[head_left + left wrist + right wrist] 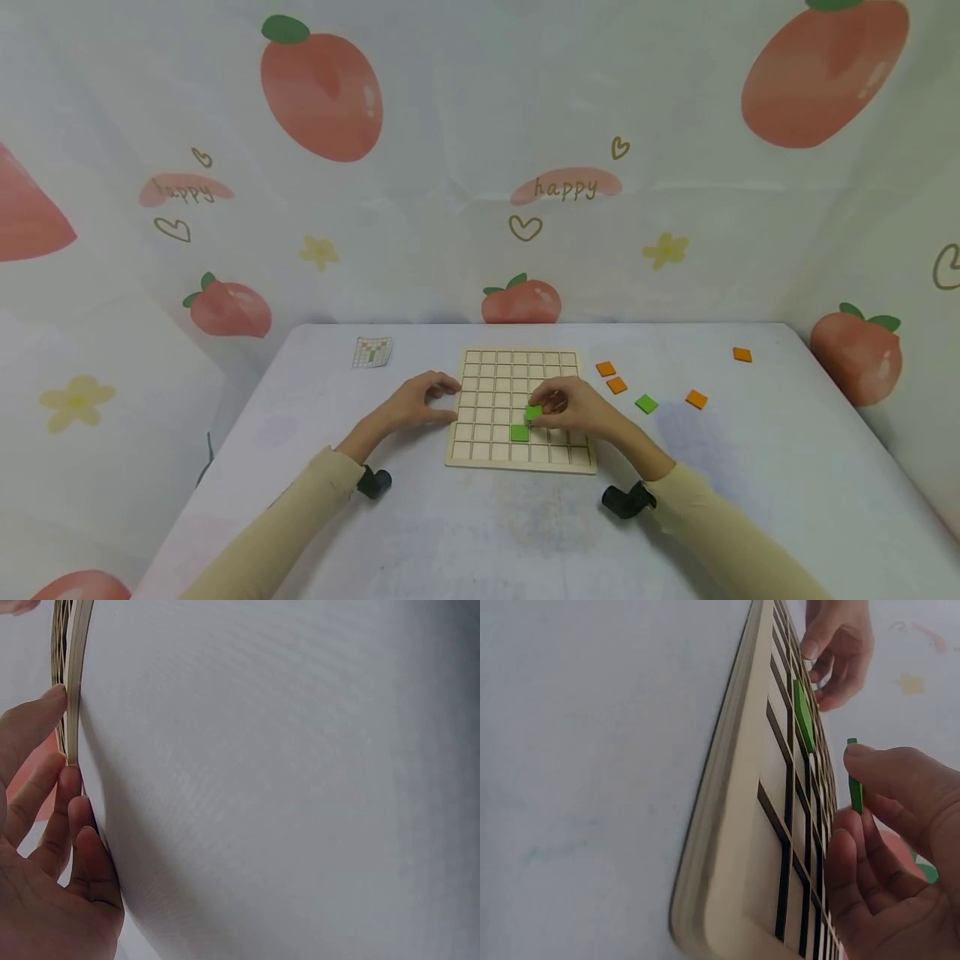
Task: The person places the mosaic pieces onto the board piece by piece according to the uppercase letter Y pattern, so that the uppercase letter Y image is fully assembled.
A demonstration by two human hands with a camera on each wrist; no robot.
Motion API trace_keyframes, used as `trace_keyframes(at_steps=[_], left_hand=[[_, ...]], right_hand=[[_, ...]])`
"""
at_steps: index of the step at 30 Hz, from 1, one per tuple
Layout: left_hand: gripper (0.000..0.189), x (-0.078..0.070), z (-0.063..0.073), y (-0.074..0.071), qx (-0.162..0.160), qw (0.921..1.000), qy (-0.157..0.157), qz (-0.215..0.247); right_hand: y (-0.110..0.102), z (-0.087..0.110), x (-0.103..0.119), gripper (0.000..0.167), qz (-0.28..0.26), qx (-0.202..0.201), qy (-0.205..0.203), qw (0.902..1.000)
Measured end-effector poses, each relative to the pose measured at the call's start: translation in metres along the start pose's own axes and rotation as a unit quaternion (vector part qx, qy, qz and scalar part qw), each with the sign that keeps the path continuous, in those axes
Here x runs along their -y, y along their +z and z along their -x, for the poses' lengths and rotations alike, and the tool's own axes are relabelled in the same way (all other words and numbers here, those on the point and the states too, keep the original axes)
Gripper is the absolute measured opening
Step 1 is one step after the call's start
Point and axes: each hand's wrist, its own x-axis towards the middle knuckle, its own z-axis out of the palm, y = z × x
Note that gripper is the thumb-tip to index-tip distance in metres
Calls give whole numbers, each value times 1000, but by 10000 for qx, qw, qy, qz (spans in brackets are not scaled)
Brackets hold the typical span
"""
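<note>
A pale wooden grid board lies flat on the table. My left hand is at its left edge, thumb and fingertips spread and touching the rim. Over the lower middle of the grid, my right hand pinches a small green square tile between thumb and fingers. In the right wrist view the pinched tile stands on edge, a little above the board. Another green tile sits in a grid cell just nearer to me and slightly left.
Right of the board lie a loose green tile and several orange tiles, one orange tile far back right. A small card with a coloured grid pattern lies at the back left. A printed curtain hangs behind the table.
</note>
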Motion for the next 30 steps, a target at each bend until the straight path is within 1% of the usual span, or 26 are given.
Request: trace_keyframes(at_steps=[5,11,14,20,22,30], left_hand=[[44,1,-1,1,-6,10000,9,-23],[44,0,-1,1,2,10000,-30,-22],[44,0,-1,1,2,10000,11,-34],[45,0,-2,1,17,10000,-6,-37],[45,1,-2,1,20,10000,-34,-52],[44,1,-2,1,-3,10000,13,-66]], right_hand=[[6,-4,1,22,21,38,-25,10000],[10,-8,4,23,4,63,-49,10000],[11,-11,4,22,7,69,-46,10000],[13,-13,8,20,242,73,101,9996],[14,-14,10,20,274,80,163,9995],[17,-16,11,18,400,64,277,9988]])
